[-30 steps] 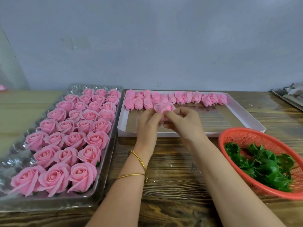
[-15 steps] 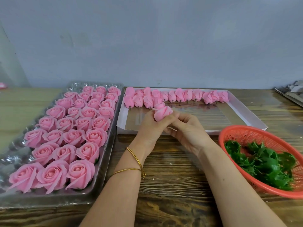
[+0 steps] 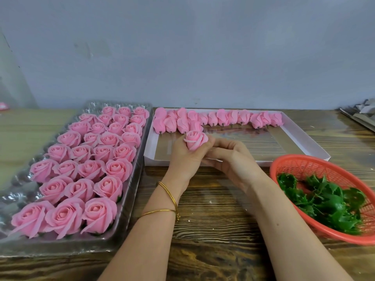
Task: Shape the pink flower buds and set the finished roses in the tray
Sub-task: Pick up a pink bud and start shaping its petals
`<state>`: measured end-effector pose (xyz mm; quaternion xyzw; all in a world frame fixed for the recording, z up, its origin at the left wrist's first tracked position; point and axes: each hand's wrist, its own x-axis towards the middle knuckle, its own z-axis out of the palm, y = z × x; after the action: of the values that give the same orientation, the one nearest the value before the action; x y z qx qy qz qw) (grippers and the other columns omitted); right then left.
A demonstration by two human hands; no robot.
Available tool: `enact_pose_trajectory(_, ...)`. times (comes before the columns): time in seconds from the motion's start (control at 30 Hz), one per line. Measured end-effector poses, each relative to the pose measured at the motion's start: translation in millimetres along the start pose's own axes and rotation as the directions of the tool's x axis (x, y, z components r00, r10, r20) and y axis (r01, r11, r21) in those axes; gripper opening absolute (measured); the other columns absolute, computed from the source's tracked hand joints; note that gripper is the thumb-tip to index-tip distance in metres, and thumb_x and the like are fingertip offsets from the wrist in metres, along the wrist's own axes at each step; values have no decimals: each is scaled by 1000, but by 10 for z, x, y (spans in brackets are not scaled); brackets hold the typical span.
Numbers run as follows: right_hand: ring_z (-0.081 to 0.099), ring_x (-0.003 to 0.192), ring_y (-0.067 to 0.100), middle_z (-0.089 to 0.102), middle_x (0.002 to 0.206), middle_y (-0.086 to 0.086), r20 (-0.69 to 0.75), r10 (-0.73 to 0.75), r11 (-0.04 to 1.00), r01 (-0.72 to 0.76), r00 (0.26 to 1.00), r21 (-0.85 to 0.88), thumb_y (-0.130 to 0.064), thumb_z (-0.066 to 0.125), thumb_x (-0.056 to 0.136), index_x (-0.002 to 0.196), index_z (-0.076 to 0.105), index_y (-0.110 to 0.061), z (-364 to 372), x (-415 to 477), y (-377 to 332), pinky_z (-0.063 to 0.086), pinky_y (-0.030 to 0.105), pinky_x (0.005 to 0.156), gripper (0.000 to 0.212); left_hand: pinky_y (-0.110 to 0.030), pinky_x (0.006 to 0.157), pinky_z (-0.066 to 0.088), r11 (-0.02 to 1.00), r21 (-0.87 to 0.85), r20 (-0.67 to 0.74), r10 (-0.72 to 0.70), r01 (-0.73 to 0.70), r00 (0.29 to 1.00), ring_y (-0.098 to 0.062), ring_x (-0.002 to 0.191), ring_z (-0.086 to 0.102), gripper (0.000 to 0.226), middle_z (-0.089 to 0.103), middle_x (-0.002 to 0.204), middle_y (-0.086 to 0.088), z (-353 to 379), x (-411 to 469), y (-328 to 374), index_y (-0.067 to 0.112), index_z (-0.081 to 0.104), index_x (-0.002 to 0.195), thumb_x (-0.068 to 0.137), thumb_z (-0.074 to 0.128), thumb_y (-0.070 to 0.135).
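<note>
Forearms rise from the bottom edge over a dark wooden table (image 3: 213,226), and the left wrist carries two thin gold bangles (image 3: 169,194). To the left, a clear plastic tray (image 3: 129,199) runs from the near edge away towards the wall. It holds finished roses (image 3: 99,213) standing in rows, open faces up, while the moulded cells along its left side show only bare plastic. On the right, near the right forearm, stands a red mesh basket (image 3: 304,161) with a heap of green leaf pieces (image 3: 324,201) in it. Further in, above the table's middle, the two hands meet. The left hand (image 3: 185,159) has its fingers and thumb wrapped round the lower part of a pink bud (image 3: 195,139), which points up and slightly away, its outer petals partly curled back. The right hand (image 3: 235,159) has its fingers curled, with the fingertips against the bud's right side. Whether they pinch a petal cannot be told. The hands hover over the near left part of a shallow white box (image 3: 302,138). Along the far wall of the box lies a row of unshaped buds (image 3: 223,118), touching one another, with a second short row at the left end. Behind everything is a plain grey wall (image 3: 182,57), and some grey clutter (image 3: 363,112) sits at the far right edge.
</note>
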<state>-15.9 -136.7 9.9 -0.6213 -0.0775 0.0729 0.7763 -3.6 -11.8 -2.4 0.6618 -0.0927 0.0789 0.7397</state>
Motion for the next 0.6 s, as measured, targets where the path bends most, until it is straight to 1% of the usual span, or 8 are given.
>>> enact_pose_trajectory(0.07,69,84,16,72,87,9,-110,-35,999,31,993,-40,-5,61,74,94,70,-2,4,10,-23,57,28,75,22,-17,68,54,992,111,-23,69,-66,997,-2,76,65,7,69,75,8,-6,14,1,23,69,79,85,72,19)
enact_pose_trajectory(0.13,68,80,9,72,85,2,-192,-86,991,63,978,-120,-21,62,69,92,70,-9,21,14,-39,52,26,67,27,-12,63,49,966,232,-24,127,-118,992,-1,72,62,7,66,71,6,-6,23,-1,19,68,79,84,72,21)
enact_pose_trajectory(0.2,64,77,4,69,80,-8,-229,-138,976,93,964,-199,-33,65,70,89,70,-16,61,7,-35,47,25,65,26,-22,63,50,938,307,-25,179,-163,984,-11,74,63,13,66,76,-1,-1,34,-21,10,68,83,83,74,22)
enact_pose_trajectory(0.27,61,75,1,68,79,-12,-250,-187,959,122,950,-254,-41,68,71,89,70,-18,106,7,-22,45,23,65,29,-32,66,53,932,330,-28,169,-151,985,-19,80,64,19,67,84,-8,16,40,-37,7,68,89,82,75,24)
enact_pose_trajectory(0.3,60,75,1,69,80,-11,-255,-210,951,137,944,-278,-43,69,72,91,70,-18,126,10,-15,44,22,66,31,-33,68,54,934,333,-32,151,-132,988,-18,82,65,21,68,88,-8,27,30,-38,8,68,93,82,75,24)
enact_pose_trajectory(0.4,64,79,9,72,86,-1,-251,-247,931,157,936,-330,-36,74,80,91,71,-16,160,15,10,47,27,71,23,-19,67,53,930,349,4,124,-117,992,-5,84,66,17,72,89,3,54,-13,-38,14,71,100,84,72,19)
enact_pose_trajectory(0.47,69,88,17,74,92,6,-257,-239,932,147,936,-331,-27,75,83,95,71,-12,157,17,22,53,35,76,20,-10,64,48,931,340,17,136,-133,991,2,82,65,13,71,86,10,66,-34,-25,19,71,95,84,71,12)
enact_pose_trajectory(0.6,70,96,26,74,95,13,-249,-189,953,117,950,-278,-18,76,84,99,71,-10,160,11,26,57,46,89,17,-5,59,44,935,317,25,161,-161,987,11,75,61,27,66,75,19,73,-64,24,35,64,84,85,69,8)
